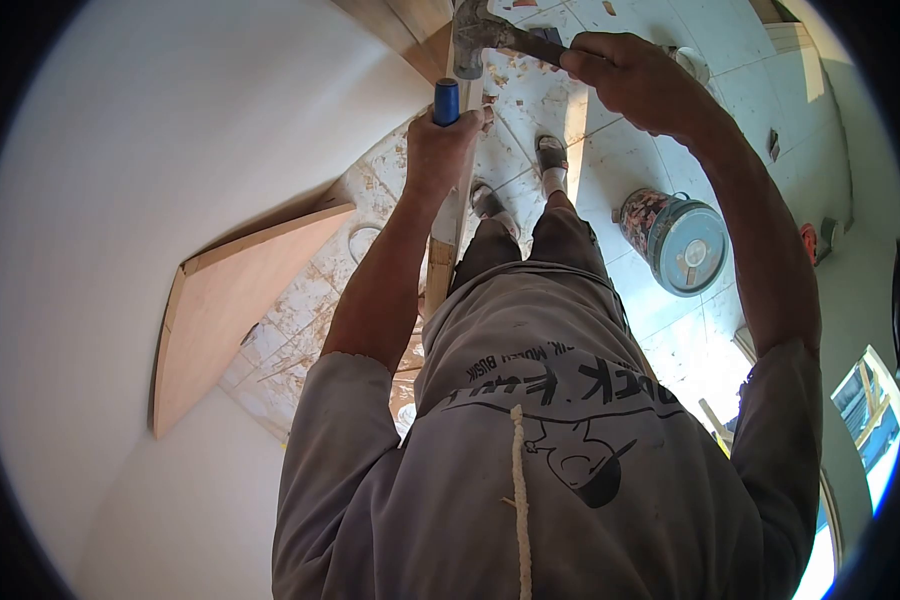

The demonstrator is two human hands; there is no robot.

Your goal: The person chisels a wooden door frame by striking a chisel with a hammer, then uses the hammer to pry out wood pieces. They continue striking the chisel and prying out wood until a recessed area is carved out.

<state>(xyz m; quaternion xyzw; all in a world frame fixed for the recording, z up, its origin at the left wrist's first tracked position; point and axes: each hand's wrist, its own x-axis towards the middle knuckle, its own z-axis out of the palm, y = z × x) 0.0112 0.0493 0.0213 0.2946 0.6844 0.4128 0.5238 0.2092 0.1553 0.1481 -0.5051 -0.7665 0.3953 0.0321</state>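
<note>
My left hand [443, 152] is closed around a tool with a blue handle [446, 100], most likely a chisel, held upright against a narrow wooden strip [440, 262]. My right hand [630, 78] grips the handle of a steel claw hammer [478, 36]. The hammer head hangs just above the blue handle's end, with a small gap between them. Both arms reach forward in grey sleeves. The tool's working tip is hidden behind my left hand.
A wooden board [240, 300] leans against the white wall [150, 200] at left. A paint-spattered bucket [675, 240] stands on the tiled floor [650, 30] at right, beyond my shoes [552, 152]. Wood chips litter the tiles. A window [870, 410] shows at lower right.
</note>
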